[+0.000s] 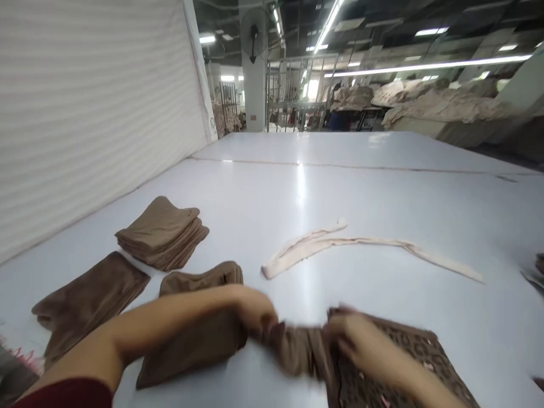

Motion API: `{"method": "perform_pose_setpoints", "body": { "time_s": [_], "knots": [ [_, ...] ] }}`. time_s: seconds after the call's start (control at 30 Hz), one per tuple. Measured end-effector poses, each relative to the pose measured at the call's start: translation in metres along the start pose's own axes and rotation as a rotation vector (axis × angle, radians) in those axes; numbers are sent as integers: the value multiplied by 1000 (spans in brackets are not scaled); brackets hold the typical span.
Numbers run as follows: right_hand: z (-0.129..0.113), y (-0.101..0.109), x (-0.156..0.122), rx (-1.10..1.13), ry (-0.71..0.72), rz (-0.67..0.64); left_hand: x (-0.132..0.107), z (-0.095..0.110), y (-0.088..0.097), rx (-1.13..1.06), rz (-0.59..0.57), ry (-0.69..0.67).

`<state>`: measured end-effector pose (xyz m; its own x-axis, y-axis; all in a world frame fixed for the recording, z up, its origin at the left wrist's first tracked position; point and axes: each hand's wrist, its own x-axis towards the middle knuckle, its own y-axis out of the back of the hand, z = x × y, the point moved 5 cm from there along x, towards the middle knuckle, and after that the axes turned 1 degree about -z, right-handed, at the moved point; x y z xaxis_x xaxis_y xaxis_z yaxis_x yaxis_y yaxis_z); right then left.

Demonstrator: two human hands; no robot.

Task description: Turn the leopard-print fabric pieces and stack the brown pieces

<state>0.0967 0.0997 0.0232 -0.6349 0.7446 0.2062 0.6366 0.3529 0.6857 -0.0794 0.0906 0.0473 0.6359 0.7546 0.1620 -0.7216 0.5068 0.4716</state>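
Both hands meet low in the middle of the head view, blurred by motion. My left hand (254, 309) is closed on a brown stocking (297, 348) bunched between the hands. My right hand (355, 337) grips the other end of the same stocking, over a dark brown patterned pile (429, 354). Under my left forearm lies another flat brown stocking piece (199, 340).
A neat stack of folded tan stockings (164, 232) and a flat brown pile (91, 297) lie at the left on the long white table (361, 187). A pale cream stocking (340, 243) stretches across the middle. A white wall runs along the left; heaps of fabric sit far back.
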Motion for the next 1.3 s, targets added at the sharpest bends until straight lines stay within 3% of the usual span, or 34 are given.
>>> {"method": "perform_pose_setpoints", "body": {
  "time_s": [0.1,0.2,0.27,0.4,0.73,0.87,0.97,1.07,1.17,1.23,1.3],
  "knots": [
    [9,-7,-6,85,-35,-146,-9,-25,18,-75,-45,82],
    [23,23,-1,180,-171,-80,-8,-24,61,-146,204,152],
    [28,42,3,295,-204,-29,-5,-20,70,-240,289,185],
    [29,54,6,458,-206,-11,1,-20,61,-352,363,219],
    [16,57,2,461,-222,14,-3,-9,71,-337,382,187],
    [17,62,-4,342,-241,-1,-7,-6,71,-311,372,164],
    [12,74,-6,112,-231,204,-2,12,69,-191,382,122],
    [-12,75,4,35,-90,371,13,41,55,34,320,30],
    [-39,55,24,8,-21,234,28,62,33,104,235,-51],
    [-50,43,34,-8,-17,115,31,63,24,63,229,-40],
    [-54,41,36,-5,12,94,27,55,18,-14,192,9]
  ]
}}
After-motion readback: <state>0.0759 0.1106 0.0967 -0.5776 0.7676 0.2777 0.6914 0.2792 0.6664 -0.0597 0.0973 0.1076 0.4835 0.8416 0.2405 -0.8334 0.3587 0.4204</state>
